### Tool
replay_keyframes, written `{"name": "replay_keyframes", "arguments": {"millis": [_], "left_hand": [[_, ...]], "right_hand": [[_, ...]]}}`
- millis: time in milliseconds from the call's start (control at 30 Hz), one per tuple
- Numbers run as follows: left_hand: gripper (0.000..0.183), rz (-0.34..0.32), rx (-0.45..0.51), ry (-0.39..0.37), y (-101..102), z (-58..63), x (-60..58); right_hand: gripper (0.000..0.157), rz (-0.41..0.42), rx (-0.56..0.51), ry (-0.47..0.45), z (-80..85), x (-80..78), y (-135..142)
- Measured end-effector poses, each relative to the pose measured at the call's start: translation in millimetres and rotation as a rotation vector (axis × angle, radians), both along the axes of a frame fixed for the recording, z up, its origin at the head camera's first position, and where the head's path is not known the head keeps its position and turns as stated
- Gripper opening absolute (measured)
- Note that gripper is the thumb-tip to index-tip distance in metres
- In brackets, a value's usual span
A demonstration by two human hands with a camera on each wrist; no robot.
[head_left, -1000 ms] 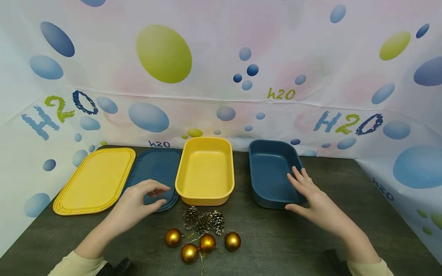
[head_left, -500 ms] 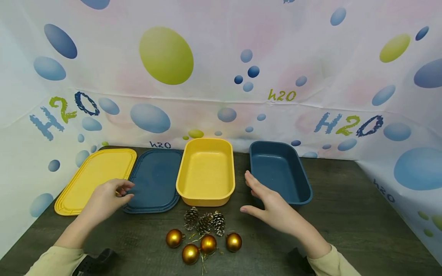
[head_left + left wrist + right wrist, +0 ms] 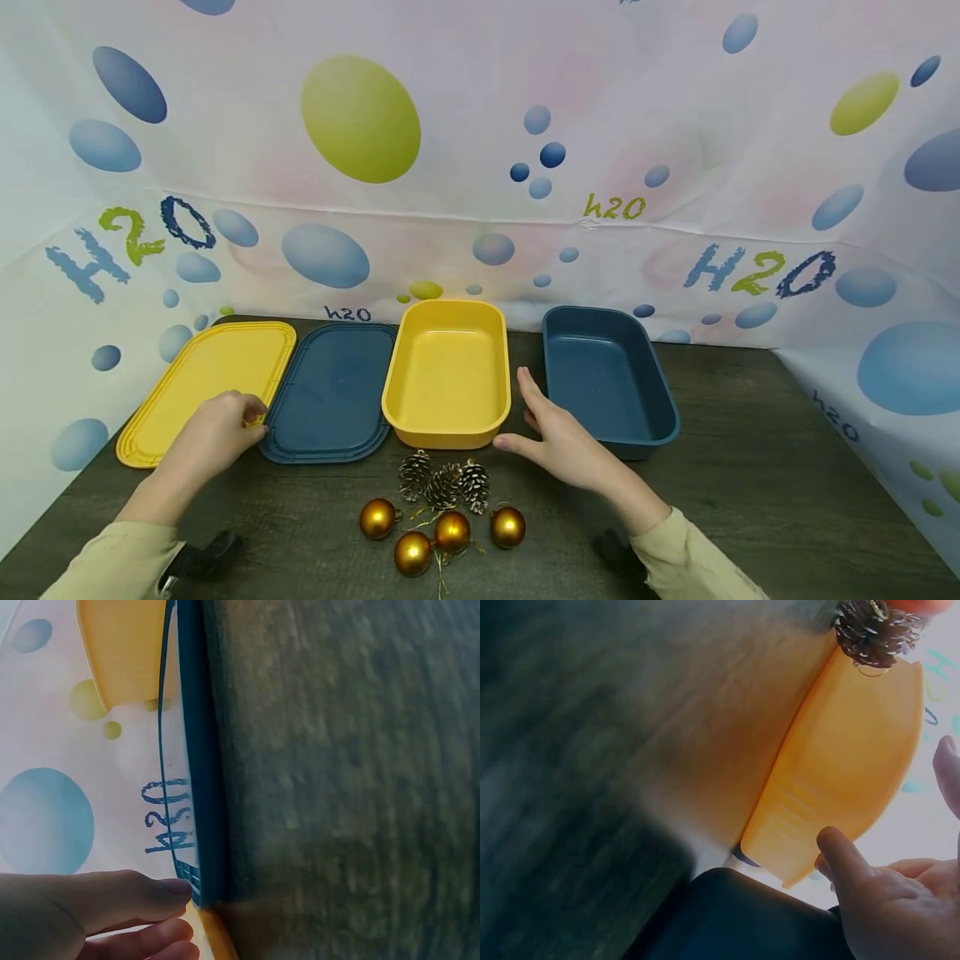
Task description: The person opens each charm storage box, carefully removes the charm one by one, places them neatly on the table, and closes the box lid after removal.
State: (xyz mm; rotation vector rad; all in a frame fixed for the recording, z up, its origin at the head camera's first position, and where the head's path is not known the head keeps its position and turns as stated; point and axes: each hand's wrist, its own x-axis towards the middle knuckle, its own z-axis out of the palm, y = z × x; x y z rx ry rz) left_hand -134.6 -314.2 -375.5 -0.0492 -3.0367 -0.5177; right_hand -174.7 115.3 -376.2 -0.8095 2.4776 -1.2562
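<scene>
My left hand point(image 3: 213, 433) is at the near left edge of the dark blue lid point(image 3: 330, 392). Thumb and curled fingers appear to pinch its rim; in the left wrist view the thumb point(image 3: 161, 894) lies on the lid corner. Just left of it lies the yellow lid point(image 3: 217, 367), partly under this hand. My right hand point(image 3: 562, 446), fingers extended, hovers between the yellow container point(image 3: 447, 437) and the dark blue container point(image 3: 607, 383). Its thumb is by the yellow container's near right corner; contact cannot be told. Both containers are open on top.
Several golden Christmas balls point(image 3: 452, 532) and a cluster of pine cones point(image 3: 444, 485) lie in front of the yellow container on the dark wooden table point(image 3: 780, 467). Behind stands a white sheet point(image 3: 480, 100) printed with coloured dots.
My left hand has drawn back leftward to the blue lid's edge, and the lid has shifted slightly left. The right hand has moved left, from the blue container toward the yellow one.
</scene>
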Motion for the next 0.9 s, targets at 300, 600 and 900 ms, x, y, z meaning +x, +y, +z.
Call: {"name": "replay_keyframes", "arguments": {"millis": [300,600,900], "left_hand": [[0.015,0.005,0.031,0.004,-5,-4.3,-0.4],[0.01,-0.004,0.077,0.013,-12,-7.4,1.6],[0.013,0.022,0.095,-0.015,-13,-10.2,0.5]], "right_hand": [[0.1,0.02,-0.005,0.029,-3.1,-3.5,-9],[0.095,0.029,0.037,0.074,-8.6,-3.8,-12],[0.09,0.006,0.103,0.118,-10.4,-4.2,-12]]}}
